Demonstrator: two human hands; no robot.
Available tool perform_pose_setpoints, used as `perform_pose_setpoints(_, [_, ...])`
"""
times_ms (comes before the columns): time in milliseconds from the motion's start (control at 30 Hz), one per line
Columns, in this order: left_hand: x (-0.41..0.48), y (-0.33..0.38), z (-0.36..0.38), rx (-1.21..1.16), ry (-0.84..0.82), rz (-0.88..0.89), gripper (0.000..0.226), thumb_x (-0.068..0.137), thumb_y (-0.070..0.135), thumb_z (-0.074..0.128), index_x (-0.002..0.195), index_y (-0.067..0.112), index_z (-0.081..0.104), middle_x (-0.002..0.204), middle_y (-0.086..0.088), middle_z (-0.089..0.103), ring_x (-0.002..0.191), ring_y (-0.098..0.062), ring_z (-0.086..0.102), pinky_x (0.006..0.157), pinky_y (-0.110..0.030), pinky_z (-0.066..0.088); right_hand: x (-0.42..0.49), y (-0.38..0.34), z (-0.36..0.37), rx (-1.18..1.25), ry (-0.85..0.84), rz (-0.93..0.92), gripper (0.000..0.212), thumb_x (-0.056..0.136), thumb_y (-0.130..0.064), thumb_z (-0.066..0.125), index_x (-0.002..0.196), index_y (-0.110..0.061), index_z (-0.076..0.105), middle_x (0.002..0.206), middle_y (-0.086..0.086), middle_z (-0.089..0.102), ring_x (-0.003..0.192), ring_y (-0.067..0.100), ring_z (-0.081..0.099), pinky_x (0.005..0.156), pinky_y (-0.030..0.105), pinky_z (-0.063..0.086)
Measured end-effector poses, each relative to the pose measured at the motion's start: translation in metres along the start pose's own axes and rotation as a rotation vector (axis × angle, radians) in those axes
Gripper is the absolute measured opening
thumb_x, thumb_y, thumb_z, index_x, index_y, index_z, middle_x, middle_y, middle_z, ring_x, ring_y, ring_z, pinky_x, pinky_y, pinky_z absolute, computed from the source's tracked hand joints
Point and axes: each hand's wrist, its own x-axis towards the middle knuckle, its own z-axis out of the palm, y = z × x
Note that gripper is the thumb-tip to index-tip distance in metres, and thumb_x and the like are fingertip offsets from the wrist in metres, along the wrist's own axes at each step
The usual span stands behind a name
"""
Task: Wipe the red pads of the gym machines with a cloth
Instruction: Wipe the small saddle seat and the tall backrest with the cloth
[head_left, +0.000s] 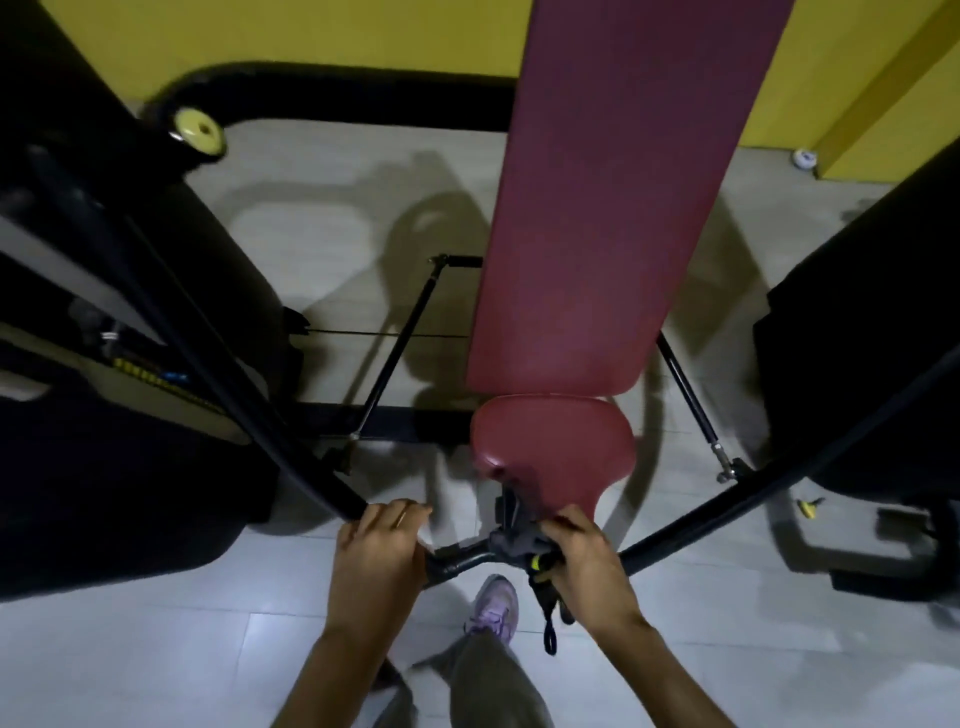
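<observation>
head: you stand at the seat (556, 447), near end
left hand (374, 545): you have it wrapped round the bar (306, 467)
right hand (589, 561): clenched on the cloth (517, 543)
cloth: bunched, touching the seat's narrow tip

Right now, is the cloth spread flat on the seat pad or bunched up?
Bunched. The grey cloth is wadded in the right hand at the front tip of the red seat pad, not laid flat.
</observation>
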Motion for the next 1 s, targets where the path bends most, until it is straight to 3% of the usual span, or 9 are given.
perform_pose_setpoints(100, [-0.016, -0.004, -0.041, 0.026, 0.026, -0.054, 0.033, 0.074, 0.017, 0.063, 0.106, 0.023, 0.073, 0.105, 0.006, 0.072, 0.093, -0.023, 0.068, 0.073, -0.040, 0.058, -0.016, -0.025, -0.032, 0.173, 0.146, 0.022, 0.058, 0.064, 0.016, 0.063, 0.101, -0.027, 0.074, 0.103, -0.011, 0.057, 0.086, 0.012, 0.063, 0.076, 0.024, 0.052])
perform_pose_setpoints(200, [-0.036, -0.009, -0.084, 0.010, 0.037, -0.098, 0.028, 0.082, 0.025, 0.057, 0.107, 0.027, 0.069, 0.104, 0.009, 0.069, 0.094, -0.020, 0.066, 0.074, -0.039, 0.058, -0.038, -0.061, -0.057, 0.316, 0.265, 0.054, 0.060, 0.065, 0.021, 0.065, 0.103, -0.025, 0.072, 0.098, -0.013, 0.065, 0.088, 0.011, 0.066, 0.078, 0.017, 0.048])
perform_pose_setpoints(333, [-0.076, -0.020, -0.138, -0.033, 0.108, -0.141, 0.031, 0.082, 0.021, 0.076, 0.112, 0.029, 0.071, 0.108, 0.011, 0.070, 0.097, -0.018, 0.067, 0.076, -0.038, 0.058, -0.068, -0.114, -0.078, 0.525, 0.301, 0.040, 0.043, 0.082, 0.003, 0.080, 0.108, -0.029, 0.068, 0.095, -0.017, 0.073, 0.091, 0.003, 0.069, 0.080, 0.015, 0.050])
perform_pose_setpoints(433, [-0.117, -0.036, -0.169, -0.030, 0.185, -0.164, 0.035, 0.079, 0.017, 0.081, 0.110, 0.028, 0.072, 0.103, 0.011, 0.070, 0.088, -0.019, 0.066, 0.070, -0.037, 0.058, -0.083, -0.152, -0.084, 0.597, 0.281, 0.007, 0.033, 0.087, -0.006, 0.079, 0.111, -0.026, 0.069, 0.098, -0.014, 0.074, 0.095, 0.005, 0.070, 0.083, 0.027, 0.056])
perform_pose_setpoints(533, [-0.165, -0.061, -0.188, -0.033, 0.283, -0.196, 0.037, 0.079, 0.015, 0.080, 0.114, 0.027, 0.072, 0.102, 0.009, 0.070, 0.087, -0.019, 0.065, 0.069, -0.037, 0.057, -0.101, -0.202, -0.083, 0.671, 0.278, -0.061, 0.035, 0.089, -0.015, 0.079, 0.122, -0.015, 0.068, 0.108, -0.013, 0.072, 0.104, 0.003, 0.067, 0.086, 0.006, 0.046])
perform_pose_setpoints(633, [-0.222, -0.086, -0.200, -0.060, 0.358, -0.275, 0.035, 0.081, 0.014, 0.078, 0.115, 0.024, 0.072, 0.104, 0.006, 0.071, 0.090, -0.022, 0.066, 0.069, -0.039, 0.057, -0.133, -0.254, -0.075, 0.690, 0.254, -0.114, 0.038, 0.090, -0.015, 0.078, 0.124, -0.017, 0.063, 0.106, -0.021, 0.064, 0.099, -0.015, 0.062, 0.083, -0.002, 0.040])
perform_pose_setpoints(700, [-0.263, -0.103, -0.203, -0.082, 0.405, -0.332, 0.035, 0.082, 0.014, 0.077, 0.115, 0.024, 0.072, 0.103, 0.005, 0.070, 0.090, -0.024, 0.066, 0.069, -0.039, 0.057, -0.156, -0.282, -0.058, 0.684, 0.212, -0.164, 0.030, 0.090, -0.018, 0.079, 0.115, -0.020, 0.063, 0.106, -0.017, 0.068, 0.101, -0.011, 0.064, 0.089, 0.007, 0.047])
perform_pose_setpoints(767, [-0.307, -0.118, -0.205, -0.099, 0.427, -0.395, 0.035, 0.083, 0.015, 0.076, 0.116, 0.025, 0.071, 0.104, 0.007, 0.070, 0.091, -0.023, 0.065, 0.068, -0.039, 0.057, -0.178, -0.309, -0.034, 0.649, 0.170, -0.208, 0.031, 0.089, -0.029, 0.080, 0.115, -0.019, 0.068, 0.108, -0.010, 0.073, 0.105, 0.000, 0.067, 0.093, 0.026, 0.054])
perform_pose_setpoints(1000, [-0.461, -0.171, -0.207, -0.125, 0.530, -0.666, 0.030, 0.088, 0.023, 0.070, 0.118, 0.026, 0.071, 0.114, 0.010, 0.071, 0.097, -0.021, 0.067, 0.069, -0.038, 0.058, -0.259, -0.410, 0.054, 0.563, -0.096, -0.410, 0.015, 0.090, -0.032, 0.078, 0.103, -0.024, 0.072, 0.098, -0.009, 0.075, 0.097, 0.006, 0.069, 0.087, 0.039, 0.057])
